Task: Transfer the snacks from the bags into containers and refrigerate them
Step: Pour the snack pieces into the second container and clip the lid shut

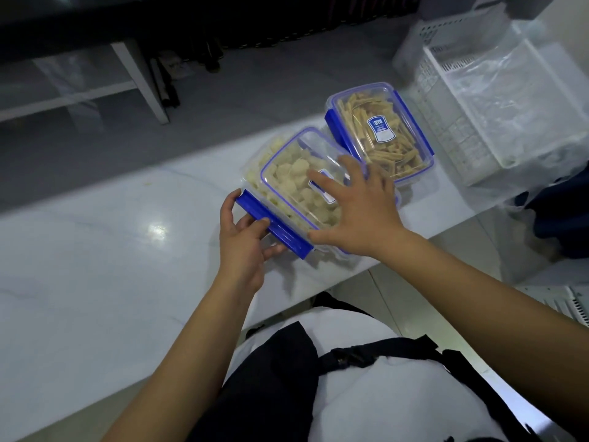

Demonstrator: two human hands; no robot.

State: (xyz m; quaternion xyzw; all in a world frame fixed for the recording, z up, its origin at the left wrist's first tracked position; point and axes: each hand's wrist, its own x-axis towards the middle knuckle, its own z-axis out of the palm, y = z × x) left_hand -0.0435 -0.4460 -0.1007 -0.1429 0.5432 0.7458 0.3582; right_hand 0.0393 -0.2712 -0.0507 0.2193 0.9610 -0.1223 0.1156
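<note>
A clear container of pale round snacks (pixel 287 180) sits on the white counter (pixel 111 250), its clear lid with a blue seal on top. My left hand (pixel 245 244) grips the blue side latch (pixel 274 223) at the container's near left side, fingers curled round it. My right hand (pixel 357 212) presses flat on the lid with fingers spread. Behind it to the right stands a second container (pixel 379 132), holding tan stick snacks, with its lid on and its blue latches down.
A white perforated basket (pixel 452 100) draped with clear plastic bags (pixel 516 100) stands at the right end of the counter. A dark cloth (pixel 561 215) lies beyond the counter's right edge. The counter's front edge runs just before my body.
</note>
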